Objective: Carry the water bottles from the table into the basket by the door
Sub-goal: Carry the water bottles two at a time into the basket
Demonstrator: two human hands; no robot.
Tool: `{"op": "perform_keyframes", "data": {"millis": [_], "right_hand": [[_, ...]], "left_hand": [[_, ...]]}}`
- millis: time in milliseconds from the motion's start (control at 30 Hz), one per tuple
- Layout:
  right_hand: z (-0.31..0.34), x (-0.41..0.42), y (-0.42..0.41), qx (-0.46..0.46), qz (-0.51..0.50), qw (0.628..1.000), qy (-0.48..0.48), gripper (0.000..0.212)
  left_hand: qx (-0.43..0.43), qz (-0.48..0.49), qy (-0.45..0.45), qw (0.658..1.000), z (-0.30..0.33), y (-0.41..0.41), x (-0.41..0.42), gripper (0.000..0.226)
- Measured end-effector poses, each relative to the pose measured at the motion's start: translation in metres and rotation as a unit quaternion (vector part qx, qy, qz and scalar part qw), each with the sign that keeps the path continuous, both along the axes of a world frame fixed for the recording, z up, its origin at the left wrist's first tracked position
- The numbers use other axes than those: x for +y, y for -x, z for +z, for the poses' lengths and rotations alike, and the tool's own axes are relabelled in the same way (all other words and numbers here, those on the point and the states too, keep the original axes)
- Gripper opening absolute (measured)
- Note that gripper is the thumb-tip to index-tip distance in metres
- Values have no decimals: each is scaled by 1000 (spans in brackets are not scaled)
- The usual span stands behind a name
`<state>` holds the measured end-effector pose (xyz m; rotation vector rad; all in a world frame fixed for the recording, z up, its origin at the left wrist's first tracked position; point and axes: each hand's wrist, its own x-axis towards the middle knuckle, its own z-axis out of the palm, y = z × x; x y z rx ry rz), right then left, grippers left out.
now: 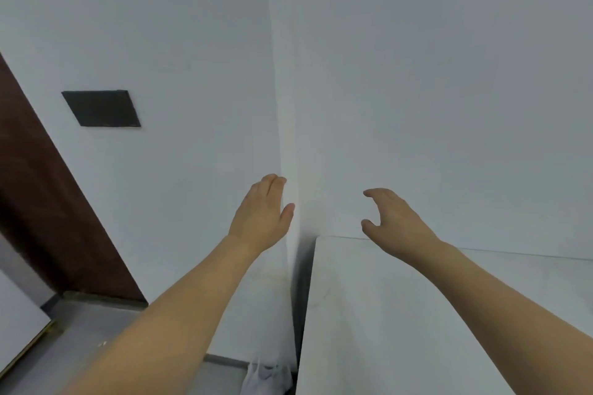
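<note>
White walls meet in a corner straight ahead, and a white table (417, 314) fills the lower right, its left edge running close beside that corner with a narrow dark gap between. Both hands are raised in front of the wall and both are empty. The left hand (261, 216) is held flat, fingers together and thumb out, over the gap just off the table's left edge. The right hand (393, 218) is above the table's far left corner, fingers and thumb curved apart in a wide, ready grasp around nothing. No water bottle shows anywhere on the visible part of the table, and no basket is in view; a dark brown door (41, 202) stands at the left, with a dark plate (102, 108) on the wall beside it. Something pale and crumpled (266, 375) lies low by the table's near left corner, too unclear to name. My reading is that this falls between carries: the hands are free, so the next move calls for looking down or turning to find a bottle along the table before closing on it.
</note>
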<state>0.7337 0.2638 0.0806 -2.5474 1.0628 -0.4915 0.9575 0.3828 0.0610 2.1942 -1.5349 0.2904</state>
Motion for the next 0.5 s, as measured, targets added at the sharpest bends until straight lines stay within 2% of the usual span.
{"op": "perform_keyframes", "data": {"millis": [367, 500], "right_hand": [[-20, -92, 198, 18, 17, 999, -28, 57], [-25, -125, 246, 27, 14, 999, -45, 57]], "left_hand": [[-7, 15, -15, 1000, -17, 193, -72, 53], [5, 16, -26, 1000, -27, 245, -95, 53]]}}
